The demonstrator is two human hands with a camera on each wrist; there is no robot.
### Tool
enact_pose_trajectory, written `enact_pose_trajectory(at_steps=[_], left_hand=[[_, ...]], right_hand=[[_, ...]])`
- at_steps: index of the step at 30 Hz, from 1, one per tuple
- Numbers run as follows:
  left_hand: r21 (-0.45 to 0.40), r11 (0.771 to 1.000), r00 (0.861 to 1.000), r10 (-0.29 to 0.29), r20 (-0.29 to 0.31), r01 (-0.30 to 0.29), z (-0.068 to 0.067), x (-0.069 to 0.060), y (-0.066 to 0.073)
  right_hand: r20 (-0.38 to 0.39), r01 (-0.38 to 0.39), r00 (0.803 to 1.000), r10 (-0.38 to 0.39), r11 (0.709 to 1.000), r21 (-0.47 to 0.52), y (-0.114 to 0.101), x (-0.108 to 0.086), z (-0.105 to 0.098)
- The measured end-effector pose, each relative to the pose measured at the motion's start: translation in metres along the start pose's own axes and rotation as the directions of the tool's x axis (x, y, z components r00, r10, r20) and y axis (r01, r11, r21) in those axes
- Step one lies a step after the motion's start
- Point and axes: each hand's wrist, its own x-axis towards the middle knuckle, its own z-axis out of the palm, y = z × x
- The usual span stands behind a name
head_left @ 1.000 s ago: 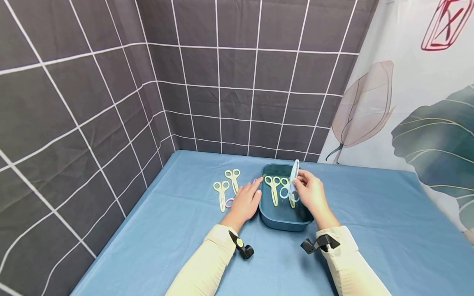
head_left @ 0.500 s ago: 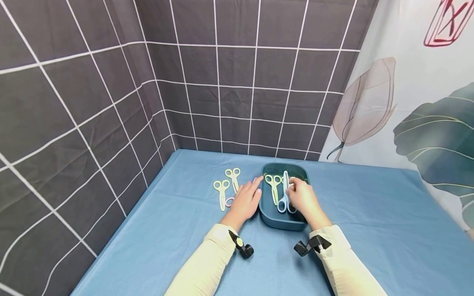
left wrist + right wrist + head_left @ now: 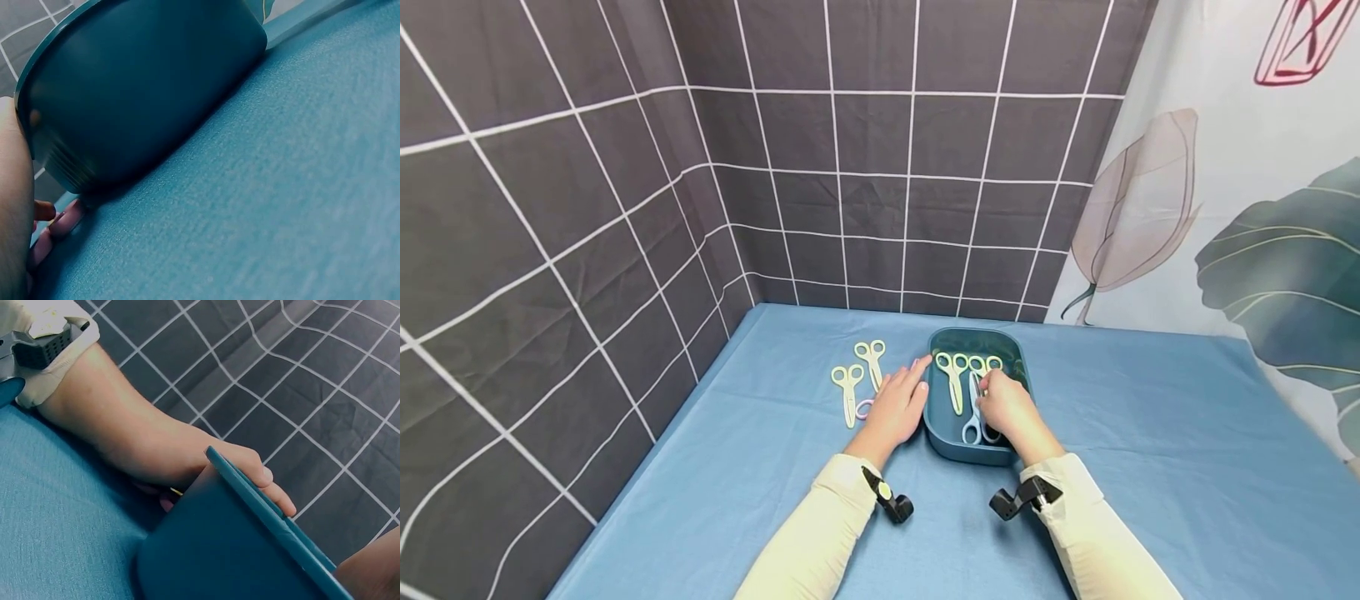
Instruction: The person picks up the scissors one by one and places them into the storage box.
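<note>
The right hand (image 3: 1009, 410) reaches into the teal bin (image 3: 958, 452) and pinches light blue scissors (image 3: 972, 421), whose handles point toward the bin's near side. Two yellow-green scissors lie in the bin, one (image 3: 955, 385) left of the blue pair, the other (image 3: 985, 365) partly hidden by the right hand. Against the bin's left wall rests the left hand (image 3: 895, 412), fingers extended, its tips at the rim. Pink scissors (image 3: 864, 408) are mostly covered by the left hand; their pink loops (image 3: 67, 219) show beside the bin in the left wrist view.
Two pale yellow scissors (image 3: 848, 394) (image 3: 871, 360) lie on the blue cloth (image 3: 760, 433) left of the left hand. A dark gridded cloth (image 3: 872, 208) hangs behind and to the left, and a leaf-patterned white cloth (image 3: 1150, 250) hangs at the right.
The right hand has moved down and left into the bin with the light blue scissors, which have gone from raised above it to low inside. The left hand has stayed in place.
</note>
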Motion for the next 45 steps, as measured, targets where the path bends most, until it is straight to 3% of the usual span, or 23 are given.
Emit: enact_pose_trajectory(at_steps=[8, 21, 37, 45], left_hand=[[0.002, 1.000, 1.000, 0.002, -0.005, -0.002, 0.0002, -0.0002, -0.0007], [0.022, 1.000, 1.000, 0.003, -0.002, -0.003, 0.0022, 0.0005, -0.0025], [0.013, 1.000, 1.000, 0.015, -0.006, -0.015, 0.0026, 0.0006, -0.0014], [0.012, 1.000, 1.000, 0.008, -0.001, -0.008, 0.0017, 0.0006, -0.0022]], right_hand=[[0.053, 0.048, 0.998, -0.046, 0.998, -0.043, -0.0009, -0.0014, 0.0018], [-0.020, 0.079, 0.996, -0.082, 0.988, -0.129, -0.0023, -0.0019, 0.0078], [0.009, 0.087, 0.996, -0.087, 0.981, -0.174, -0.0036, -0.0032, 0.0081], [0.021, 0.055, 0.998, -0.052, 0.984, -0.169, -0.0068, -0.0045, 0.0079]])
